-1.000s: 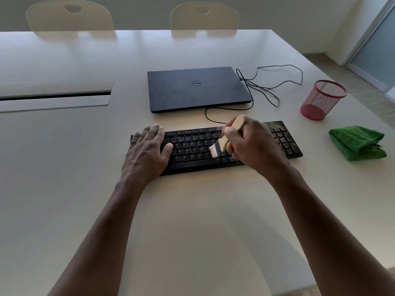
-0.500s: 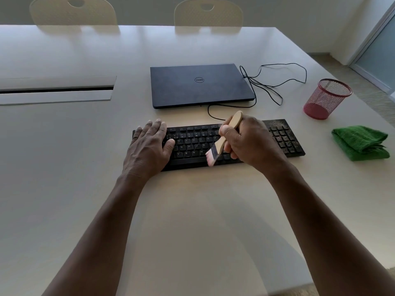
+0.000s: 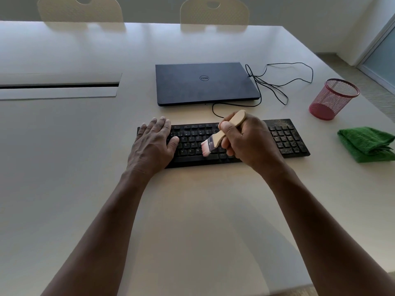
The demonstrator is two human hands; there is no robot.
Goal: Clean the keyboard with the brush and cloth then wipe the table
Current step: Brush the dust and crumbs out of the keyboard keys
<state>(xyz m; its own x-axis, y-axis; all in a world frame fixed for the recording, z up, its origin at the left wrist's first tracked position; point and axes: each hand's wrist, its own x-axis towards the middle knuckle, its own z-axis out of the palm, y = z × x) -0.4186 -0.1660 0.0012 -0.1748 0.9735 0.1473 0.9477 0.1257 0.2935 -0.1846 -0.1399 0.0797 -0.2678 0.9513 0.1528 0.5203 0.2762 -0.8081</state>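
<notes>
Bristles had shifted since the frame half a sec earlier: then at the front edge of the keys near the space bar, now a row or so further in; left hand hadn't budged.

Right hand [image 3: 248, 142] gripped the brush [image 3: 222, 133] round its wooden handle, thumb + fingers curled on it, handle end sticking up past the knuckles; bristles [image 3: 206, 148] angled down-left, touching keys just above the space bar, approx mid-board. Left hand [image 3: 152, 144] lay flat, fingers straight, pressing the left end of the keyboard [image 3: 284, 137] to steady it; holding nothing.

Keyboard sat on the table [image 3: 192, 210] in front of a closed laptop [image 3: 205, 82]; cable [image 3: 277, 90] looped off to the right. Numpad end visibly speckled w/ grit; not yet brushed, by the look of it. Green cloth [image 3: 365, 144] folded, untouched, well right of the board; red mesh cup [image 3: 333, 99] behind it.

Judgement: brushing stage, early-to-mid; cloth wipe + table wipe still to come. To do it well: short strokes along the gaps btwn rows, one direction, pushing debris off one edge rather than scattering; keep bristles tilted so tips get into gaps; light pressure, else keys depress and trap grit; left hand to move right as work nears numpad.
</notes>
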